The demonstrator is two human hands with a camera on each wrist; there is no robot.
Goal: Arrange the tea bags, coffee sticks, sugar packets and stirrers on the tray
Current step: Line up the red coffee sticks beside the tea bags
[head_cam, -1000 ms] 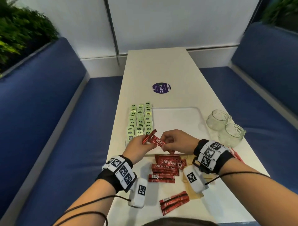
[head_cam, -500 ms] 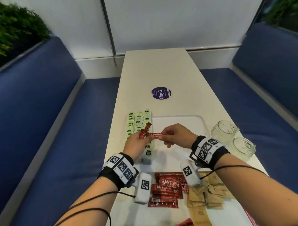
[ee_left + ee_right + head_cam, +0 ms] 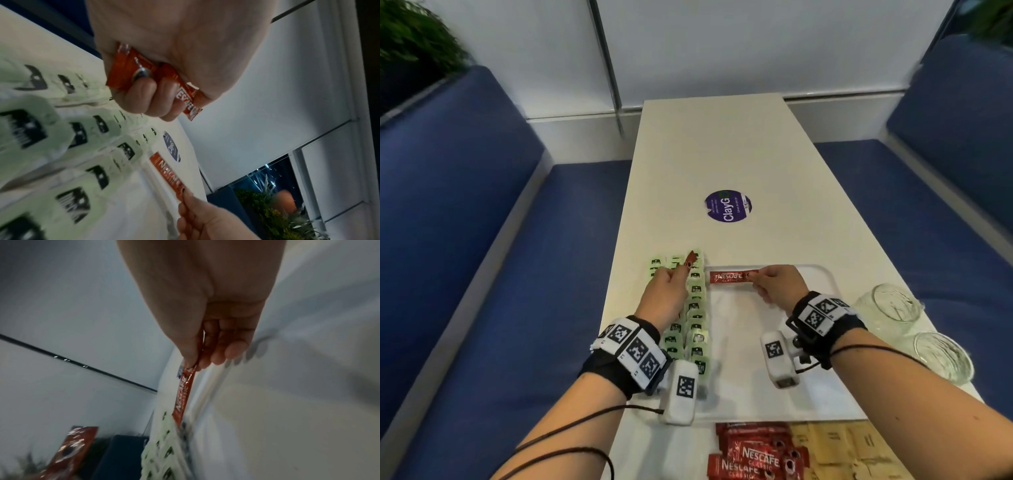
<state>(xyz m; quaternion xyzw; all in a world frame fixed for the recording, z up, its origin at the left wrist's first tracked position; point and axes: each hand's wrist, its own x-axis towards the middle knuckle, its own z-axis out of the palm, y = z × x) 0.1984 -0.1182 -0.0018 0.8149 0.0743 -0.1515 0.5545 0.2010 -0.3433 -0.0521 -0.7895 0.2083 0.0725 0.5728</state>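
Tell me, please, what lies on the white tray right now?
Rows of green tea bags line the tray's left side; the right hand holds one coffee stick at its far edge. The wrists hide parts.

Glossy foil coffee stick (image 3: pixel 729 277), smooth white tray (image 3: pixel 828 291), seemingly glass jars (image 3: pixel 893 306).

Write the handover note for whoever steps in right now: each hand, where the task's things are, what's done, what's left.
Left hand: grips spare coffee sticks above the tea bags.
Right hand: pinches one end of a coffee stick lying at the far end of the tray, beside the tea bags.
Done: green tea bags stand in rows along the tray's left side.
Left: the coffee sticks in the left hand, the loose coffee stick pile and brown sugar packets on the table near the body. No stirrers can be made out.
Two glass jars sit right of the tray.
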